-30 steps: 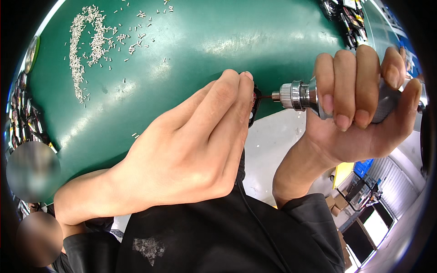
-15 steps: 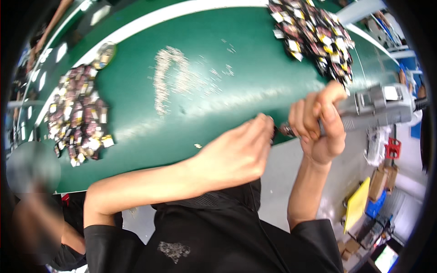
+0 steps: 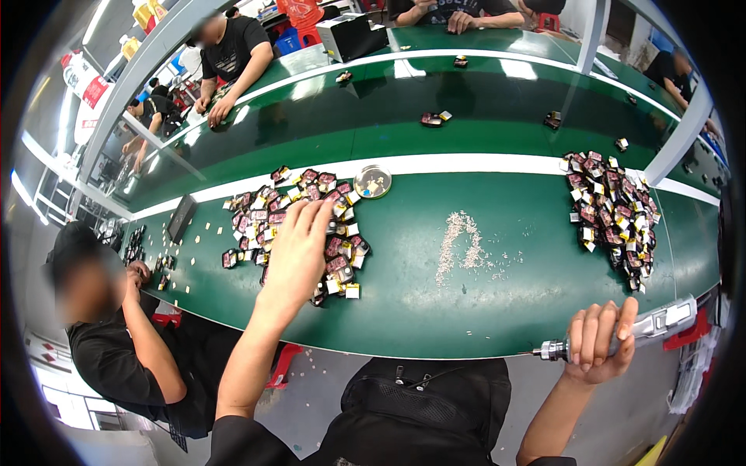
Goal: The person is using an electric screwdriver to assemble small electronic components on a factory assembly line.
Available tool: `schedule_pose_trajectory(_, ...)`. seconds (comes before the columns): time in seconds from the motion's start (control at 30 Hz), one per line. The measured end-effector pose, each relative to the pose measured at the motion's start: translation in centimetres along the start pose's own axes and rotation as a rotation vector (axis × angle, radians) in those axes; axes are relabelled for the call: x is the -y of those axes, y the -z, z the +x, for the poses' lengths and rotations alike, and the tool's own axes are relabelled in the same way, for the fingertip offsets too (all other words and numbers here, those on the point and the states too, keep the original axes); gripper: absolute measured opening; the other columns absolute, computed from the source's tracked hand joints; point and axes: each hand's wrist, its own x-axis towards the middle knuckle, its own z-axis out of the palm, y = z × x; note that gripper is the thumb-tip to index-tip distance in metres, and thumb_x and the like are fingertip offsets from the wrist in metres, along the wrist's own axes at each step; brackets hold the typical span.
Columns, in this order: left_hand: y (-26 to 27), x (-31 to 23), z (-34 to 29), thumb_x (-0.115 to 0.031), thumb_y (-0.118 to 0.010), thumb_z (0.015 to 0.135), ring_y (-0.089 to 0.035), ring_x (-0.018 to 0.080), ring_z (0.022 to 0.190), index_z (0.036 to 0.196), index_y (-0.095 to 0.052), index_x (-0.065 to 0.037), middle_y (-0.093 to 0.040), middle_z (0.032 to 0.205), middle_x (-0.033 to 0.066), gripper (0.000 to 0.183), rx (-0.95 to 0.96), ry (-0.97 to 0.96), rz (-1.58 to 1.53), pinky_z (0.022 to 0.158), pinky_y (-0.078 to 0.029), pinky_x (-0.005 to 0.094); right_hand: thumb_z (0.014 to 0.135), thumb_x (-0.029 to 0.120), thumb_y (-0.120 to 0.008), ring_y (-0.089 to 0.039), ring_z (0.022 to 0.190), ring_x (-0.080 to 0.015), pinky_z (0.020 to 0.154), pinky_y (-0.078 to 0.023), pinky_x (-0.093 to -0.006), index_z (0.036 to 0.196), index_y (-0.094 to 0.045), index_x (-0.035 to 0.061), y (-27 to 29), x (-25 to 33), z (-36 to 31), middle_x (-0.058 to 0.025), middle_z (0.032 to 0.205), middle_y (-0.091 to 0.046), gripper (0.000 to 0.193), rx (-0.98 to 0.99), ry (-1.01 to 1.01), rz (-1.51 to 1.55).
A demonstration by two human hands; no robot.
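My left hand (image 3: 297, 252) reaches over the left pile of small black-and-maroon parts (image 3: 340, 268) with white and yellow tabs. Its fingers are stretched out, and the fingertips are among or just above the parts; I see nothing held. My right hand (image 3: 598, 342) is wrapped round a grey electric screwdriver (image 3: 667, 320) at the table's near edge, right side. The driver's bit points left, apart from any part. Between the two piles lie many tiny pale screws (image 3: 452, 247), loosely scattered on the green table (image 3: 404, 311).
A second pile of similar parts (image 3: 610, 217) lies on the right. A round clear dish (image 3: 373, 182) stands by the left pile. A co-worker (image 3: 128, 334) sits at left; others work across the table. Beyond a white strip (image 3: 474, 163), several parts lie on green surface.
My left hand has moved from beside the screwdriver bit, fingers pinched, to the left pile, fingers extended. My right hand still grips the screwdriver. The view has tilted up, showing more of the room.
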Motion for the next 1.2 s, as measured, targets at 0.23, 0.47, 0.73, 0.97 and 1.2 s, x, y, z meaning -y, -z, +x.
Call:
schedule_pose_trajectory(0.23, -1.9, 0.6, 1.9, 0.004, -0.051, 0.080, -0.046, 0.0339, 0.119, 0.114, -0.055, 0.006, -0.053, 0.125, 0.0180, 0.035, -0.060, 0.014, 0.061, 0.100, -0.039, 0.0423, 0.093, 0.021, -0.052, -0.034, 0.037, -0.0090, 0.041, -0.037, -0.0264, 0.091, -0.043, 0.0065, 1.5, -0.9, -2.8, 0.0014, 0.049, -0.035, 0.017, -0.259, -0.060, -0.020)
schedule_pose_trajectory(0.47, -2.4, -6.2, 8.1, -0.003, -0.064, 0.079, -0.059, 0.0315, 0.088, 0.094, -0.062, -0.001, -0.061, 0.093, 0.0126, 0.016, -0.059, -0.297, -0.406, 0.076, -0.048, 0.0385, 0.094, 0.019, -0.050, -0.031, 0.041, -0.0075, 0.046, -0.034, -0.0247, 0.095, -0.049, 0.0068, 3.4, -2.1, -4.0, 0.0033, 0.052, -0.032, 0.013, -0.608, -0.019, 0.068)
schedule_pose_trajectory(0.73, -4.6, -8.5, 7.6, -0.002, -0.065, 0.077, -0.059, 0.0286, 0.081, 0.089, -0.066, 0.001, -0.060, 0.090, 0.0106, 0.012, 0.076, -0.315, -0.474, 0.071, -0.049, 0.0366, 0.096, 0.020, -0.045, -0.034, 0.039, -0.0078, 0.046, -0.036, -0.0258, 0.094, -0.050, 0.0077, 4.8, -1.7, -5.2, 0.0024, 0.051, -0.035, 0.014, -0.666, 0.064, 0.298)
schedule_pose_trajectory(0.97, -5.7, -8.7, 7.0, 0.004, -0.063, 0.071, -0.059, 0.0232, 0.076, 0.092, -0.065, 0.001, -0.058, 0.087, 0.0087, 0.021, -0.049, -0.503, -0.152, 0.065, -0.052, 0.0334, 0.096, 0.019, -0.045, -0.036, 0.041, -0.0083, 0.047, -0.036, -0.0257, 0.094, -0.048, 0.0059, 5.0, -1.6, -5.3, 0.0013, 0.052, -0.035, 0.013, -0.577, -0.020, 0.299)
schedule_pose_trajectory(1.2, -3.4, -9.8, 6.1, 0.002, -0.049, 0.087, -0.053, 0.0288, 0.068, 0.088, -0.046, 0.002, -0.052, 0.078, 0.0137, 0.003, -0.011, -0.092, -0.563, 0.064, -0.044, 0.0368, 0.095, 0.020, -0.045, -0.036, 0.039, -0.0098, 0.047, -0.037, -0.0274, 0.092, -0.046, 0.0074, 4.9, -1.2, -5.9, 0.0014, 0.051, -0.036, 0.013, -0.616, -0.058, 0.319)
